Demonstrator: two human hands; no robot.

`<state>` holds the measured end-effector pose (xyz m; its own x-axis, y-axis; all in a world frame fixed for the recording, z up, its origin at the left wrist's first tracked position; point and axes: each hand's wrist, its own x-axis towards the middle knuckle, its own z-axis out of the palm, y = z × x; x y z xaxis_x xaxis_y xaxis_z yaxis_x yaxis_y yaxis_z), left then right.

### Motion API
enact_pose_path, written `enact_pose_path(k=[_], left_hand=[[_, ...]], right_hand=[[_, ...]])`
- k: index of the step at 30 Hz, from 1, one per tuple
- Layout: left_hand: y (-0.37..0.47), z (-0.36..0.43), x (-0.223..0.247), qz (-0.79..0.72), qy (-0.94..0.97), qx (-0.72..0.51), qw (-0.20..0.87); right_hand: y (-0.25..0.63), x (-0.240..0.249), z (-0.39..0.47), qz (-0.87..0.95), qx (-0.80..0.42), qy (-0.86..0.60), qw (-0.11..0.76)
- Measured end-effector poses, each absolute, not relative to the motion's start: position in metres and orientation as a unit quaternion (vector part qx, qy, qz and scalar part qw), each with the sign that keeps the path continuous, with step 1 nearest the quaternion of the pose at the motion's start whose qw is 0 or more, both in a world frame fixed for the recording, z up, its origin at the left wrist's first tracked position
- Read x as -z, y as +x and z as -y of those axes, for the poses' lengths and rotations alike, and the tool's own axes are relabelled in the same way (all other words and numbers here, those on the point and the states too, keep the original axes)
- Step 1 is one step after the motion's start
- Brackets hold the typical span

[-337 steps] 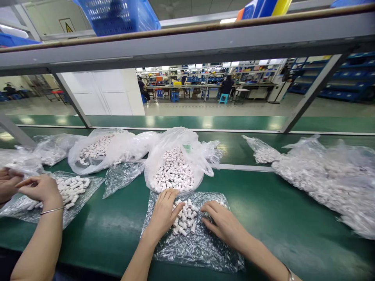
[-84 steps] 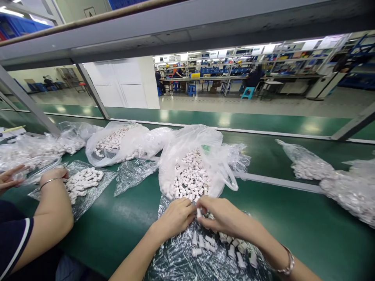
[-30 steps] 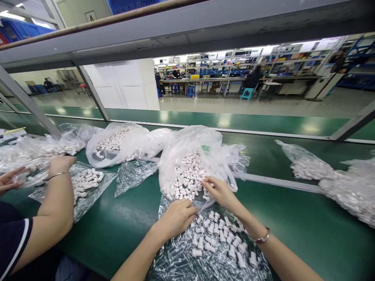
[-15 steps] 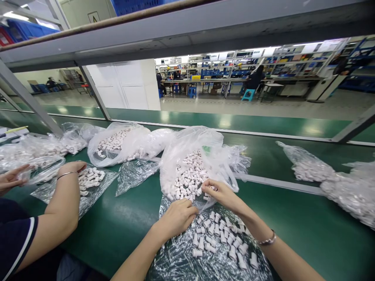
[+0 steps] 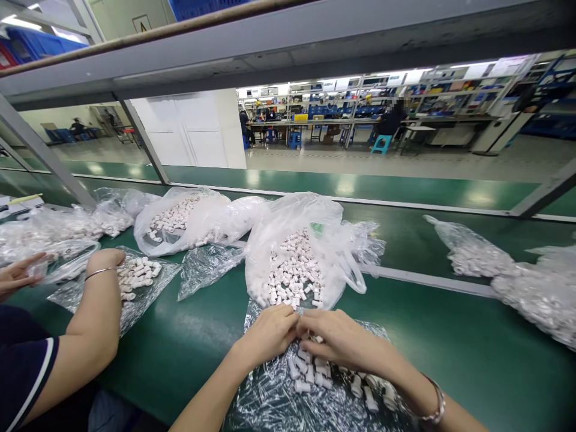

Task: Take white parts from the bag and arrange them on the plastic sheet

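An open white plastic bag [image 5: 292, 222] lies on its side, its mouth toward me, with many small white pipe fittings [image 5: 297, 270] inside. In front of it, more white fittings [image 5: 310, 375] are spread on crinkled clear plastic [image 5: 270, 402]. At the front of the bag's mouth is my left hand [image 5: 272, 330], fingers closed together; their tips and whatever they hold are hidden. My right hand [image 5: 339, 339] is over the fittings on the clear plastic, close beside the left fingertips. Its fingers curl down, and what they hold cannot be made out.
To the left, a co-worker's hand [image 5: 105, 259] reaches over fittings on another clear plastic piece. Another open bag [image 5: 211, 207] of fittings stands behind. Filled clear bags [image 5: 535, 282] lie at right. A shelf beam [image 5: 288, 51] crosses overhead above the green table [image 5: 189, 342].
My right hand has come from the open bag's mouth down toward me, over the fittings on the clear plastic. My left hand has stayed nearly in place.
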<state>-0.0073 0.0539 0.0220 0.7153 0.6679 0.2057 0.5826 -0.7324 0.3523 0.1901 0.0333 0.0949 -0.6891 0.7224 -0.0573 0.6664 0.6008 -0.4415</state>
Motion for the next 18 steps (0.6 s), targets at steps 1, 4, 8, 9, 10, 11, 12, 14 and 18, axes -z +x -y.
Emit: enact_pose_path(k=[1, 4, 8, 9, 10, 11, 12, 14, 18], left_hand=[[-0.007, -0.053, -0.022, -0.338, 0.918, -0.162, 0.132], [-0.006, -0.052, -0.023, -0.336, 0.921, -0.154, 0.126], [-0.006, -0.052, -0.023, -0.331, 0.923, -0.149, 0.126], [-0.006, -0.052, -0.022, -0.329, 0.924, -0.150, 0.126], [-0.006, -0.052, -0.022, -0.329, 0.924, -0.150, 0.126], [-0.006, -0.052, -0.022, -0.329, 0.924, -0.151, 0.125], [-0.007, -0.052, -0.022, -0.330, 0.923, -0.151, 0.125], [-0.006, -0.052, -0.023, -0.330, 0.923, -0.152, 0.126], [-0.006, -0.050, -0.027, -0.335, 0.925, -0.137, 0.117]], right_hand=[[0.191, -0.093, -0.039, 0.883, -0.205, -0.413, 0.085], [0.195, -0.074, -0.060, 0.861, -0.125, -0.468, 0.151], [0.197, -0.040, -0.076, 0.870, -0.076, -0.457, 0.169], [0.196, -0.034, -0.077, 0.870, -0.078, -0.456, 0.168], [0.196, -0.030, -0.077, 0.869, -0.081, -0.459, 0.169], [0.195, -0.028, -0.077, 0.867, -0.084, -0.461, 0.171], [0.195, -0.027, -0.077, 0.866, -0.084, -0.462, 0.172], [0.197, -0.031, -0.076, 0.853, -0.107, -0.474, 0.189], [0.204, -0.053, -0.079, 0.732, -0.400, -0.472, 0.284]])
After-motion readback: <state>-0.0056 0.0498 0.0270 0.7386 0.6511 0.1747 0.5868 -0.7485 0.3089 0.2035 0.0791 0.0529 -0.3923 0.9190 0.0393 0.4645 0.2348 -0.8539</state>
